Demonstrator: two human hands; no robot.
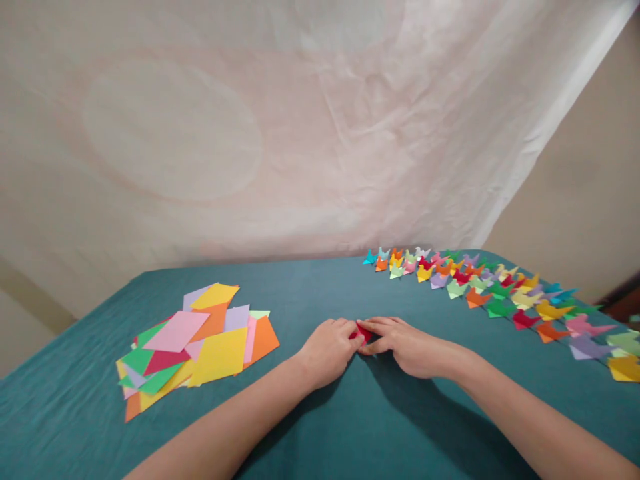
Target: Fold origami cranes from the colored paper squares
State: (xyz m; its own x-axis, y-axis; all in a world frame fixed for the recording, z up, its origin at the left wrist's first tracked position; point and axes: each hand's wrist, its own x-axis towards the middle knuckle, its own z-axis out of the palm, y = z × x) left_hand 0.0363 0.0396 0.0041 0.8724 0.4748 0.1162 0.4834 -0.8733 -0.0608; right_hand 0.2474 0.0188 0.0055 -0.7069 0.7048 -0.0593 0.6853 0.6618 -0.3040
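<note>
A small piece of folded red paper [361,333] is at the middle of the table, partly covered by my fingers. My left hand [331,348] pinches it from the left, with thumb and fingertips on its edge. From the other side, my right hand [400,341] grips it between thumb and forefinger. The fingers hide most of the paper, so its exact folded shape cannot be made out. Both hands are low over the green cloth [310,427], with shadows beneath them.
Left of my hands lies a loose pile of coloured paper squares [220,353], overlapping one another. Rows of folded paper birds [500,290] in many colours stand along the right side and back right. A pale curtain [300,133] hangs behind the table's far edge.
</note>
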